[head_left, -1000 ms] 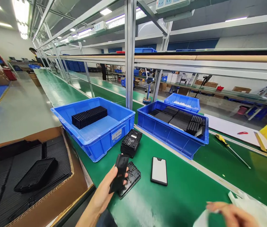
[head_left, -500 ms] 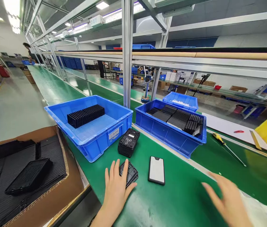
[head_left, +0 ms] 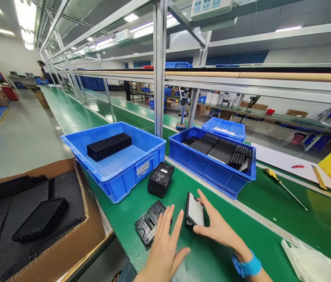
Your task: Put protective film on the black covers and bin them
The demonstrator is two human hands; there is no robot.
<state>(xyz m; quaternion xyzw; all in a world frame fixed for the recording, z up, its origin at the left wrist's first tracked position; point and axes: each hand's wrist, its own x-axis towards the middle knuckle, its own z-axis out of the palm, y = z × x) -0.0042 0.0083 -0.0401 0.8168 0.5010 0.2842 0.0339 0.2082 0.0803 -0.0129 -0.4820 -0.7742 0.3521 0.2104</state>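
One hand of yours, the right hand point(head_left: 222, 231), has just closed its thumb and fingers on the edges of a black-rimmed, rectangular case with a pale face point(head_left: 195, 211). That case lay flat a moment ago; it now sits tilted in your grip, over the green tabletop point(head_left: 265, 235). Your left hand point(head_left: 162, 250) is open, fingers spread, gripping nothing, left of the case and over flat black molded-plastic plates point(head_left: 146, 225); you can't tell whether the fingertips touch them. So only your right hand has a hold.

Beyond the case, to its left, stands a stack of black plastic housings point(head_left: 161, 178), with a blue plastic bin of upright black pieces point(head_left: 124, 180) past it. A fuller blue bin point(head_left: 206, 174) lies behind the case, and a yellow-handled screwdriver point(head_left: 272, 175) well to its right.
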